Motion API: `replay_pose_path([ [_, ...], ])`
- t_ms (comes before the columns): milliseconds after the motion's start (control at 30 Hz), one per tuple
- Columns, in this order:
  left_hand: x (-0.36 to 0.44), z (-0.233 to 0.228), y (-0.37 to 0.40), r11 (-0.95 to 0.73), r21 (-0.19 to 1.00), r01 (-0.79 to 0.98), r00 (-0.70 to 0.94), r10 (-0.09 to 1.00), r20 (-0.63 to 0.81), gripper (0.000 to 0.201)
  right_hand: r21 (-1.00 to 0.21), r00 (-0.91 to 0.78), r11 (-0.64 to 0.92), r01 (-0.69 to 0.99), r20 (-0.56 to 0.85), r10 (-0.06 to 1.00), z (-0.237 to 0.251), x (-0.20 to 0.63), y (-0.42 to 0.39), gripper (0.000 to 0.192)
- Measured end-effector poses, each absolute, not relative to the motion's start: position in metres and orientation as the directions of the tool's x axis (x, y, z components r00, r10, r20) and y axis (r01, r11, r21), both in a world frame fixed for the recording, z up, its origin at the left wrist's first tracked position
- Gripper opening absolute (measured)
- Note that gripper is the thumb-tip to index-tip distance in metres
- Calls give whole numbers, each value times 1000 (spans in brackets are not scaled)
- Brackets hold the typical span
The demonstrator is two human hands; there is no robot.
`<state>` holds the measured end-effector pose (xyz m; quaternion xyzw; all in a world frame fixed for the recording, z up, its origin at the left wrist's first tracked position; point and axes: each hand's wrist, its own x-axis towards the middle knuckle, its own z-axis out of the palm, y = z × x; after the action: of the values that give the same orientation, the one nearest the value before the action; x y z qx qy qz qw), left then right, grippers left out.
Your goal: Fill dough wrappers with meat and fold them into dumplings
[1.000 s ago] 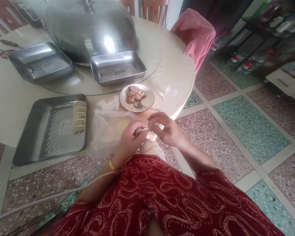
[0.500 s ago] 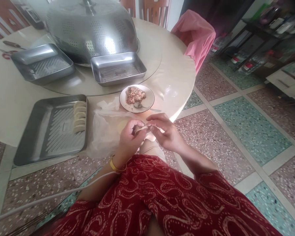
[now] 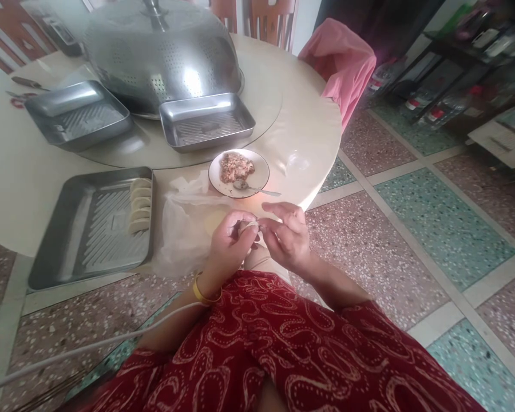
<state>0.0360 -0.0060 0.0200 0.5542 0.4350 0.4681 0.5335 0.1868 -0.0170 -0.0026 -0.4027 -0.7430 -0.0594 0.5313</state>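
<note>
In my left hand (image 3: 232,237) a pale dumpling (image 3: 248,225) is held between curled fingers and thumb, partly hidden by them. My right hand (image 3: 288,233) meets it from the other side, pinching its edge with the fingertips while a finger above stays raised and stretched out. Just beyond the hands, a dark-rimmed white plate (image 3: 260,162) bears minced filling (image 3: 236,166) and a spoon (image 3: 261,190). Left of my left hand, a round wrapper (image 3: 215,220) shows through a clear plastic bag (image 3: 180,234). Several folded dumplings (image 3: 139,213) stand in a row along the right side of a metal tray (image 3: 54,246).
Two smaller metal pans (image 3: 79,140) (image 3: 208,140) sit farther back on the round table (image 3: 300,103). Behind them rises a large perforated metal dome cover (image 3: 163,57). Scissors (image 3: 18,101) lie at the far left. A chair with pink cloth (image 3: 347,63) stands beyond the right edge.
My right hand has shifted slightly, and its upper finger has lifted away from the dumpling. My left hand keeps its hold. The view has tilted a little.
</note>
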Motion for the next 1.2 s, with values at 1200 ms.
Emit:
replay_pose_path([
  [1200,33,30,26,-950,184,254,830,311,464,10,-107,-341,-395,-912,-335,878,9,171,-17,48],
])
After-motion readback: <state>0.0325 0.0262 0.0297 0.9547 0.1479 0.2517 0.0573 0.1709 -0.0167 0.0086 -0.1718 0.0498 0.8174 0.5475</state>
